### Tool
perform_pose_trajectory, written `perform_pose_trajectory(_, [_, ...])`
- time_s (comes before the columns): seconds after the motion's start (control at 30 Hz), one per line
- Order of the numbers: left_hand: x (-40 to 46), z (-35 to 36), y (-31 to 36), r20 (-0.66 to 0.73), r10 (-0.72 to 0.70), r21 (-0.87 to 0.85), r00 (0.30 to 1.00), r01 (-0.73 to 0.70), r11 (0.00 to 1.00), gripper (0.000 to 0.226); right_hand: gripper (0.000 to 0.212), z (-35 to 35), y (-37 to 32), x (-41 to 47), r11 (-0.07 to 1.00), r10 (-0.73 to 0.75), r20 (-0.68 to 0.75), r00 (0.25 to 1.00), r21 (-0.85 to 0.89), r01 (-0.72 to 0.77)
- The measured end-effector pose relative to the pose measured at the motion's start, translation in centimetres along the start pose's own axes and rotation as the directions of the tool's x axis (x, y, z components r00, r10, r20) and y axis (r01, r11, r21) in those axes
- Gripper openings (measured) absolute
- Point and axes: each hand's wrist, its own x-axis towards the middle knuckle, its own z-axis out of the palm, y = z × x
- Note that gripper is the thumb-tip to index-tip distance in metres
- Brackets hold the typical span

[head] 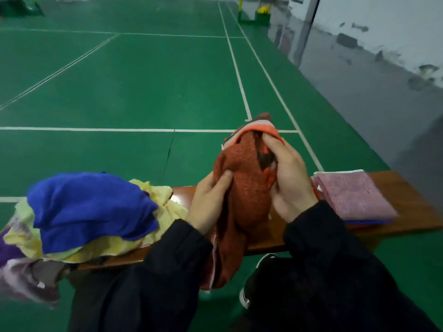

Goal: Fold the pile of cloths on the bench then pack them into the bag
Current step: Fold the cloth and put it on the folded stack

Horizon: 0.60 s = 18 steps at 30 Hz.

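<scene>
Wooden surface (412,200) across a green court floor (134,87) with white lines. At 9 o'clock, unfolded pile: blue cloth (91,207) atop yellow cloth (167,207), purple cloth (9,251) at the edge. At 3 o'clock, folded pink cloth (354,195) stacked on a folded blue one. Dark shoe (256,279) below the surface. At centre, rust-orange cloth (247,192) raised above the surface, bunched, lower end hanging past the front edge. Left hand (211,202) grip clamped on its left side, thumb pressed on top; right hand (290,178) grip clamped on its upper right edge. Dark sleeves on both arms.
</scene>
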Motion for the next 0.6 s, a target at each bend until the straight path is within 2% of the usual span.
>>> perform_pose_trajectory(0.1, [0.2,-0.4,1.0,0.002,-0.118,-0.262,0.993,0.115,0.958,0.03,0.063,-2.1,-0.3,1.4,0.98,0.086,0.041,0.995,0.179,-0.092])
perform_pose_trajectory(0.17, [0.1,-0.8,1.9,0.069,-0.164,-0.419,0.984,0.178,0.89,0.039,0.079,-3.9,0.6,2.1,0.954,0.136,0.101,0.985,0.253,-0.158])
perform_pose_trajectory(0.27, [-0.4,-1.1,2.5,0.149,-0.256,-0.505,0.955,0.296,0.811,0.048,0.094,-6.0,4.2,0.5,0.879,0.385,0.238,0.892,0.202,-0.433])
perform_pose_trajectory(0.3, [-0.4,-1.3,2.5,0.161,-0.274,-0.503,0.948,0.318,0.803,0.049,0.096,-6.5,5.5,-0.3,0.845,0.452,0.287,0.845,0.165,-0.508])
perform_pose_trajectory(0.37, [-0.2,-1.9,2.2,0.167,-0.278,-0.481,0.946,0.324,0.814,0.054,0.088,-7.1,7.4,-1.4,0.831,0.502,0.333,0.798,0.071,-0.552])
perform_pose_trajectory(0.43, [-0.1,-2.6,1.8,0.176,-0.261,-0.413,0.949,0.312,0.856,0.06,0.072,-6.9,8.0,-1.8,0.853,0.477,0.338,0.811,0.046,-0.52])
perform_pose_trajectory(0.5, [-0.1,-3.1,1.5,0.143,-0.278,-0.303,0.95,0.31,0.901,0.054,0.062,-6.5,7.8,-1.6,0.878,0.425,0.32,0.847,0.084,-0.472])
perform_pose_trajectory(0.6, [0.5,-4.0,0.6,-0.029,-0.299,-0.12,0.954,0.294,0.948,0.04,0.064,-6.0,6.8,-0.7,0.911,0.359,0.264,0.895,0.11,-0.398])
